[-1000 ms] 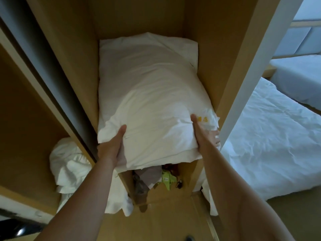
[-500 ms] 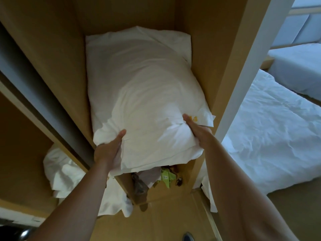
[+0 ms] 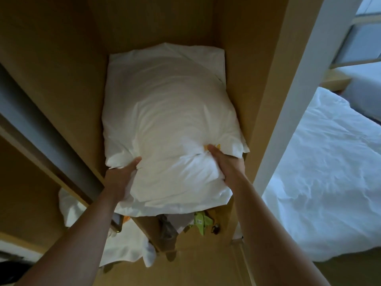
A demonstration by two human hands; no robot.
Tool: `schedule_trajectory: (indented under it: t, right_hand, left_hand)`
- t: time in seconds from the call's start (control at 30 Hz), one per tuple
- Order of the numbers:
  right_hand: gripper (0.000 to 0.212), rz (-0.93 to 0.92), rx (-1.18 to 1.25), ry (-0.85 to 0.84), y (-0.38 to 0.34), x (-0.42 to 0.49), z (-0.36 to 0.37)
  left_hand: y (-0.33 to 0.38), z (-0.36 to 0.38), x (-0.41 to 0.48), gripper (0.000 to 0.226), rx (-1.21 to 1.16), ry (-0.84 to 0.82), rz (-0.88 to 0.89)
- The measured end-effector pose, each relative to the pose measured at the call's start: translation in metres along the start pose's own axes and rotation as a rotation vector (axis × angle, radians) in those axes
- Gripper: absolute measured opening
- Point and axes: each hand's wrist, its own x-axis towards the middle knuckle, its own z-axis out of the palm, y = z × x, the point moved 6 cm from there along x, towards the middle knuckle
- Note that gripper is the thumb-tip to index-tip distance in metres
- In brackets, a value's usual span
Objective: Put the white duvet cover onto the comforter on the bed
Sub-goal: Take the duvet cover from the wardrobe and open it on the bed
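Both my hands are closed on the near end of a white pillow [image 3: 169, 112]. The left hand [image 3: 123, 172] grips its left corner and the right hand [image 3: 225, 162] digs into the fabric beside a small yellow mark. The pillow fills its wardrobe [image 3: 243, 58] compartment from wall to wall, and its near edge overhangs the front.

The main risk, as I judge it, is the tight fit. If I pull, the far corners could drag on the walls and the loose case could slip in my grip, leaving me holding cloth only. If the pillow sags as it comes out, it could sweep the clutter just below, a green packet [image 3: 203, 222] among small dark bits, onto the floor.

This pillow is not the task's thing. A crumpled white linen [image 3: 125, 246] lies low in the compartment to my left. It may be the duvet cover, but I cannot tell.

Past the white door edge [image 3: 288, 120] on my right stands the bed [image 3: 299, 250], with what I take for the comforter [image 3: 329, 182] spread rumpled over it. Beyond that, a second bed [image 3: 365, 87] sits under a window, in dim bluish light.
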Motion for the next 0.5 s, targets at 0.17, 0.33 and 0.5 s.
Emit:
schedule_trajectory:
  t: [0.17,0.33,0.5]
  right_hand:
    - [0.121,-0.014,-0.313,0.131,-0.005,-0.015,-0.016]
    - [0.140,-0.015,-0.330,0.173,-0.015,-0.035,-0.018]
    - [0.141,-0.102,-0.293,-0.003,-0.026,-0.037,-0.018]
  left_hand:
    - [-0.001,-0.007,-0.013,0.119,0.120,-0.026,0.068]
    - [-0.003,-0.021,-0.040,0.147,0.119,0.045,0.033]
    - [0.005,-0.030,-0.055,0.154,0.022,0.051,-0.006]
